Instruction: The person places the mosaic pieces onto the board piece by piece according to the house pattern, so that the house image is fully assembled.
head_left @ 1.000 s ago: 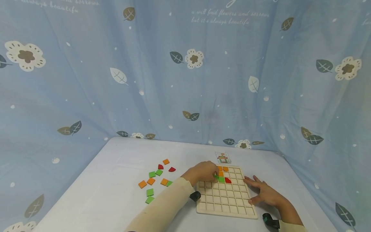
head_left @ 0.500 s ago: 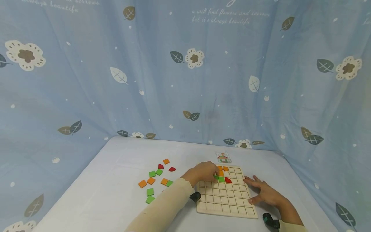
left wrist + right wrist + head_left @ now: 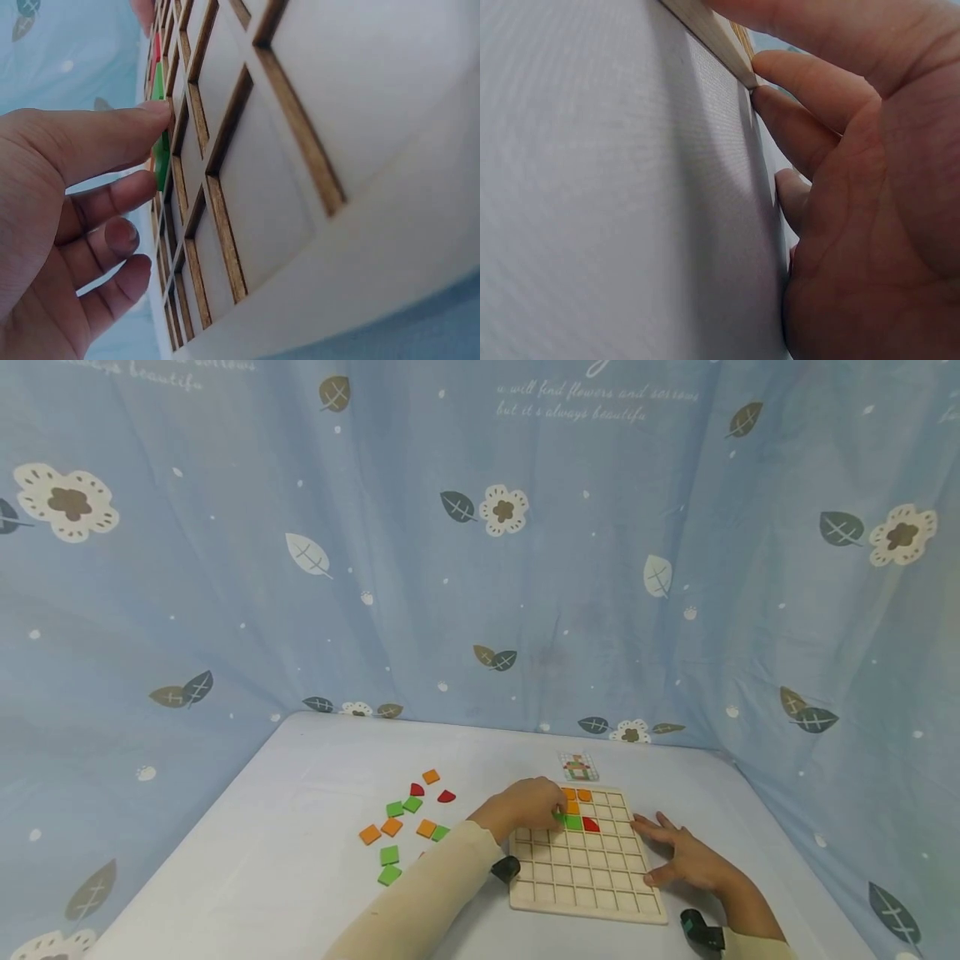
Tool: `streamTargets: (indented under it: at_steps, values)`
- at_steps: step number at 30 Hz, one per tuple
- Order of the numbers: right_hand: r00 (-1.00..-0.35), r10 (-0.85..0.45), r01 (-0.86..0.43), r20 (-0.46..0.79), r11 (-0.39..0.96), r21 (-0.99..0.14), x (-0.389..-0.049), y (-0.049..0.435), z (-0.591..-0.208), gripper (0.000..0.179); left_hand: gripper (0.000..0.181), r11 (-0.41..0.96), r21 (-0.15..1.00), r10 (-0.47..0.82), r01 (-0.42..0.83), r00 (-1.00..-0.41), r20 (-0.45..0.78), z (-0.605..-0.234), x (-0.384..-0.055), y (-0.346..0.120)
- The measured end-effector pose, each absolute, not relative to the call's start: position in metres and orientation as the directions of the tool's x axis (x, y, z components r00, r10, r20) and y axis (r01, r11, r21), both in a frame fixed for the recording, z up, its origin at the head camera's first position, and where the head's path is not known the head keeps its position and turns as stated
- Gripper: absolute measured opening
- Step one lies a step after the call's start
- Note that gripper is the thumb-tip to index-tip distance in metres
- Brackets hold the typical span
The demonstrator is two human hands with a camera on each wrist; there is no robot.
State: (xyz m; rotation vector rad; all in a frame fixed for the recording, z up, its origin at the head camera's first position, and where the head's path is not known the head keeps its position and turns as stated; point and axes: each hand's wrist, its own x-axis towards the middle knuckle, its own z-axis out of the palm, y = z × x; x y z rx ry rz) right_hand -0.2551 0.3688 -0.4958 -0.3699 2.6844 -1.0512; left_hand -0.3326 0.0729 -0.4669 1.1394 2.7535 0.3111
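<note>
My left hand [image 3: 528,803] is over the upper left of a wooden grid board [image 3: 581,878], thumb and index finger pinching a green tile [image 3: 161,176] at the grid; the other fingers curl loosely. Beside it in the same row lie another green tile [image 3: 573,822] and a red quarter-round tile [image 3: 591,824]. Orange pieces [image 3: 584,795] occupy cells above, partly hidden by the left hand. My right hand [image 3: 686,857] has its fingers spread, touching the board's right edge; the right wrist view shows fingertips against the board's side [image 3: 724,41].
Loose orange tiles [image 3: 370,834], green tiles [image 3: 389,855] and red quarter-round tiles [image 3: 446,796] are scattered left of the board on the white table [image 3: 247,860]. A small patterned card [image 3: 577,766] lies behind the board. A blue curtain [image 3: 405,610] encloses the table.
</note>
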Motion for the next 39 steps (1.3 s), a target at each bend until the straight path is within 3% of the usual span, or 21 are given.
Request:
streamTargets:
  at_steps: [24, 39]
  values:
    - [-0.937, -0.328, -0.156, -0.125, 0.708, -0.688, -0.256, 0.37, -0.499, 0.096, 0.026, 0.646, 0.102, 0.762, 0.756, -0.647, -0.035, -0.444, -0.311, 0.026]
    - [-0.934, -0.326, -0.143, -0.147, 0.717, -0.682, -0.257, 0.37, -0.498, 0.096, 0.028, 0.676, 0.096, 0.735, 0.731, -0.677, -0.027, -0.439, -0.301, -0.01]
